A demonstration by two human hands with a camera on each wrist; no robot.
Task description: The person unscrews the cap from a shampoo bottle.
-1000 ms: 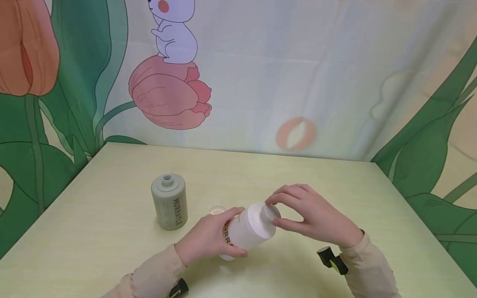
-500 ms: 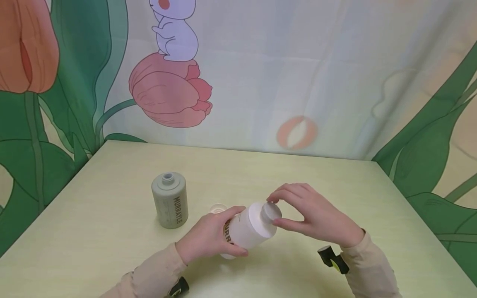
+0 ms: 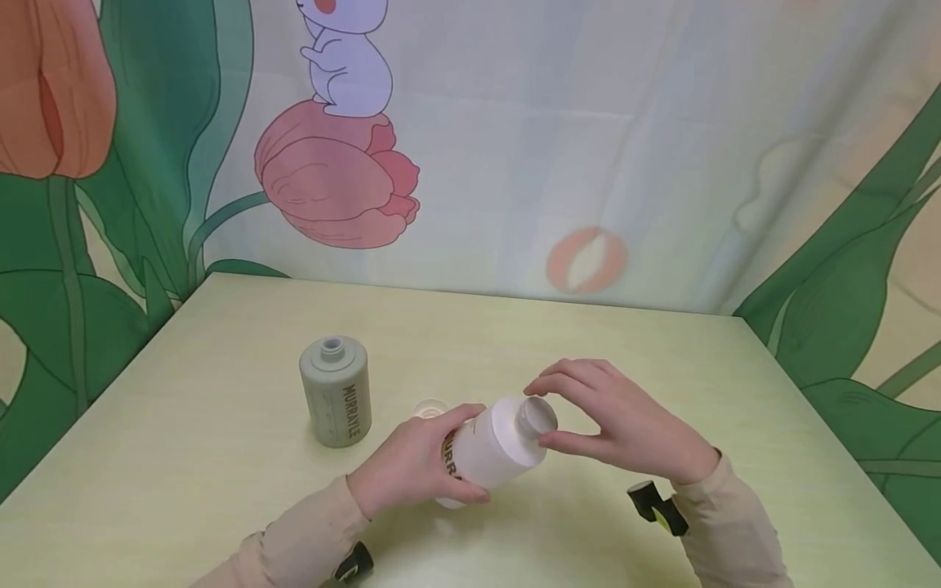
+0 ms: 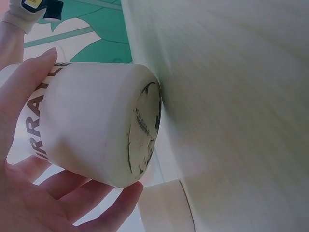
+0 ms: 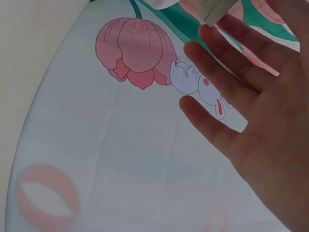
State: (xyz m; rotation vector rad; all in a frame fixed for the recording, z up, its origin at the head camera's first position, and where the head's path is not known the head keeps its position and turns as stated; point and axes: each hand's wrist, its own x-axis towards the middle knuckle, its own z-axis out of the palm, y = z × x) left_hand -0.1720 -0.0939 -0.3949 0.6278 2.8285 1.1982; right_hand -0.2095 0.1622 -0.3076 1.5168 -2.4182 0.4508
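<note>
My left hand (image 3: 408,461) grips a white bottle (image 3: 488,449) round its body, with fingers and thumb on either side. The bottle leans to the right, and its brown lettering is partly covered by the hand. In the left wrist view the bottle's worn base (image 4: 145,130) shows close over the table. At the bottle's upper end my right hand (image 3: 625,425) pinches a light grey round cap (image 3: 540,416) between thumb and forefinger, with the other fingers held off it. The right wrist view catches only the edge of the cap (image 5: 215,10) at the top.
A grey-green bottle (image 3: 336,396) lettered MURRAYLE stands upright at left with its neck uncovered. Behind the left hand a pale round-topped thing (image 3: 430,407) is mostly hidden. The pale table (image 3: 625,335) ends at a printed curtain (image 3: 500,147).
The cap's flat face shows slightly more and the right fingers have shifted a little round it. The left hand keeps its hold on the bottle. The head view has tilted slightly.
</note>
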